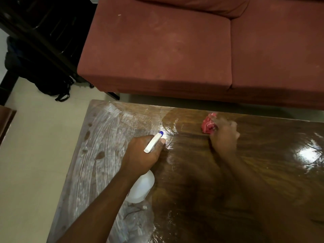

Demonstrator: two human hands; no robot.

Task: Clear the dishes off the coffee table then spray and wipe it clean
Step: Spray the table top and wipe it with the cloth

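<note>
on the near-left part of the table (228, 190), the left grip (143, 155) is wrapping round the neck of a white spray bottle (142, 188). fingers are curling under the trigger head, with one fingertip showing beside it. the bottle's blue nozzle tip (161, 132) is pointing far and slightly right, out over the wood. its round body is hanging below the wrist, close over the table; whether it is touching, cannot tell.

to the right and a little farther, well apart from the bottle, the right grip (223, 135) is closing over a bunched red cloth (208, 125) and pressing it down on the table near the far edge. this hand is showing blurred. the cloth is sticking out on its left and far side. both forearms are reaching in from the near side.

the table top is showing two zones. the left part is carrying whitish curved smears and streaks, with a few dark spots along the left edge. the right part is looking dark and glossy, and a bright light patch (308, 153) is reflecting near the right edge.

beyond the far edge a reddish-brown sofa (157, 50) is standing, with a strip of pale floor (31, 146) between it and the table. at far left a black backpack (50, 85) is lying on the floor beside dark furniture (35, 23).
</note>
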